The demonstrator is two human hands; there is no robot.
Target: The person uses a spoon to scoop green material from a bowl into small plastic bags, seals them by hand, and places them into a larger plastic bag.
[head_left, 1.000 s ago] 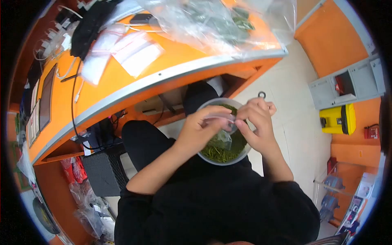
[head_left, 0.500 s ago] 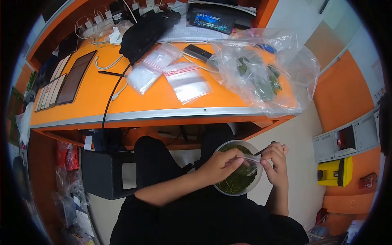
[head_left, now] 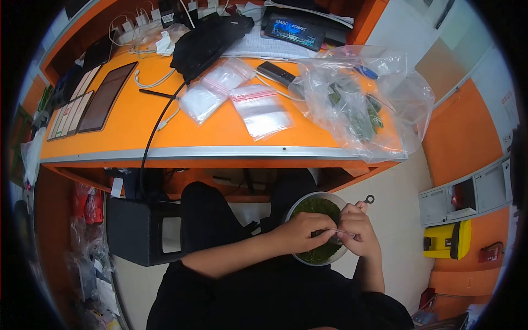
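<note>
A round whitish tub sits at my lap, holding fine green shredded plant material. Over the tub, my left hand pinches one end of a small clear plastic bag, seen nearly edge-on. My right hand grips the bag's other end, its fingers closed. From behind the right hand's fingers sticks out a dark tool's ring-shaped end; the rest of that tool is hidden. Both hands cover part of the tub's opening.
On the orange desk lie stacks of clear zip bags, a large clear plastic bag with green leaves inside, a black remote, a tablet, phones and cables. A black stool stands left; a yellow case is right.
My right hand has moved down and left, closer to my left hand. The small bag now shows as a thin edge, and the dark tool's ring end has come into view.
</note>
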